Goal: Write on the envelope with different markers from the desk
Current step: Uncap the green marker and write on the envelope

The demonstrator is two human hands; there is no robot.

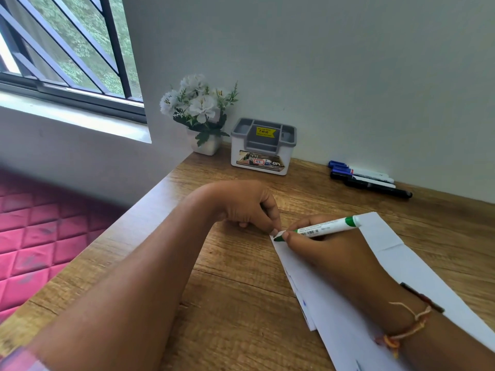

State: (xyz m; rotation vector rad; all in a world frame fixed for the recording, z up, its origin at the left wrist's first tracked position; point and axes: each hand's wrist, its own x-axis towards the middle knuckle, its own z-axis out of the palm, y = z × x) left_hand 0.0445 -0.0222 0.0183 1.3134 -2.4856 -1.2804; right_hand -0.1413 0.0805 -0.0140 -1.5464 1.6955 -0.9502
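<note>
A white envelope (385,253) lies on the wooden desk (235,285), running from the centre toward the lower right. My right hand (326,253) grips a green marker (321,229), its uncapped tip touching the envelope's far left corner. My left hand (249,207) has its fingers curled, and the fingertips press down on that same corner right next to the marker tip. Several more markers (367,179), blue and black, lie side by side at the back right of the desk near the wall.
A grey and white desk organiser (263,145) and a small pot of white flowers (201,113) stand at the back by the wall. The desk's left edge drops to a pink quilted mattress (40,236). A barred window (67,49) is at upper left.
</note>
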